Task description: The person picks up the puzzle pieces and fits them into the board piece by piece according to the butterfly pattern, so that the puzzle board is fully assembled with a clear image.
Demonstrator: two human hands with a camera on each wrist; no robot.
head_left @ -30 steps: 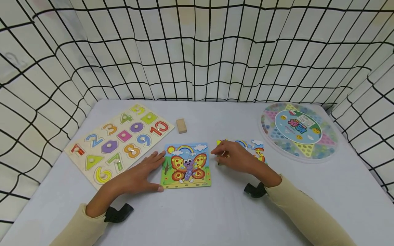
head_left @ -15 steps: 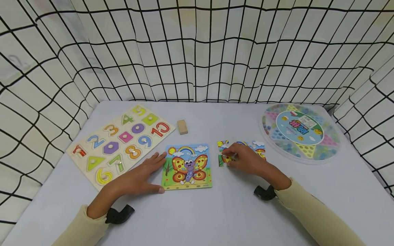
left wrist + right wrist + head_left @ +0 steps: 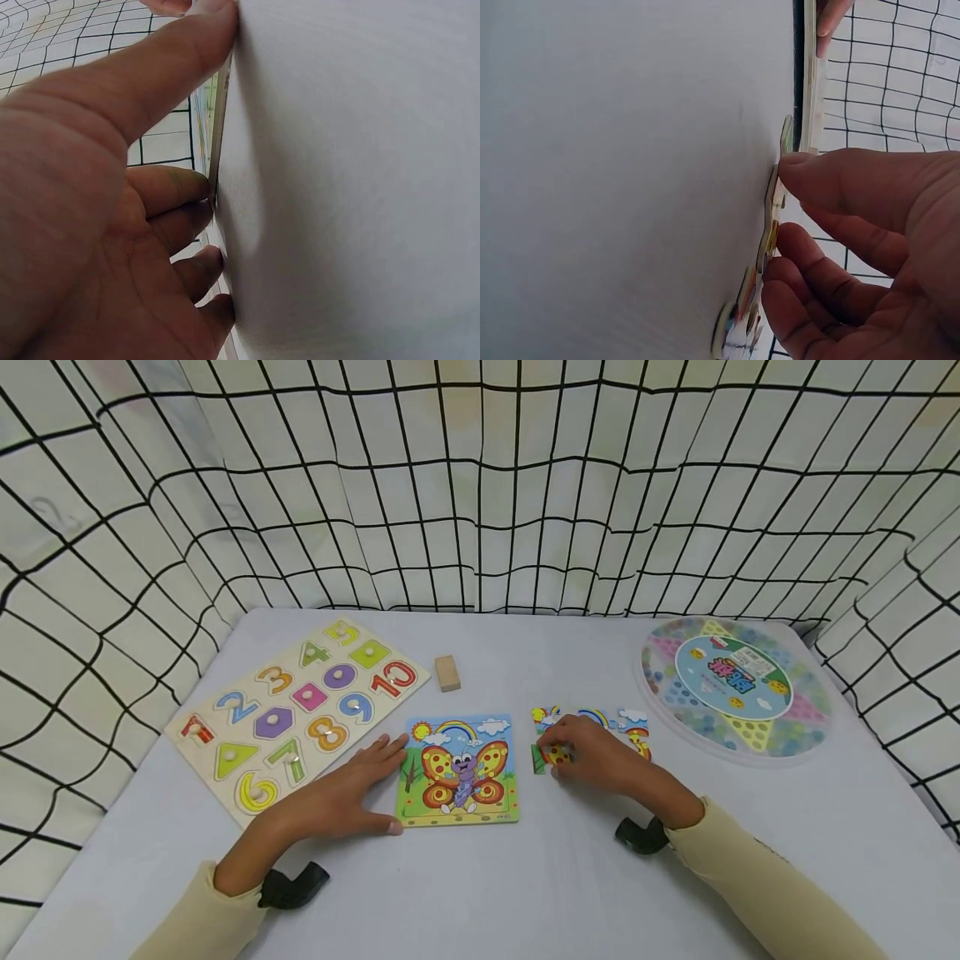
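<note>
A square butterfly puzzle board [image 3: 462, 777] lies flat on the table. My left hand [image 3: 337, 797] rests along its left side, fingers extended. Thumb and fingertips touch the board's edge [image 3: 217, 142] in the left wrist view. To the right of the board, several loose puzzle pieces [image 3: 633, 720] with the same picture form a partly joined strip. My right hand [image 3: 600, 756] is over them, thumb and forefinger pinching a yellow-dotted puzzle piece [image 3: 556, 754]. In the right wrist view the thumb presses the row's thin edge [image 3: 769, 202]; the palm hides some pieces in the head view.
A wooden number-and-shape peg board [image 3: 300, 710] lies at the left. A small wooden block [image 3: 447, 673] sits behind the butterfly board. At the right back stands a round, clear-lidded game box [image 3: 735, 689]. Black netting [image 3: 480, 527] encloses the white table [image 3: 480, 893].
My right hand has moved right, away from the board and onto the loose pieces, and stays there in the last half second. The left hand keeps its place at the board.
</note>
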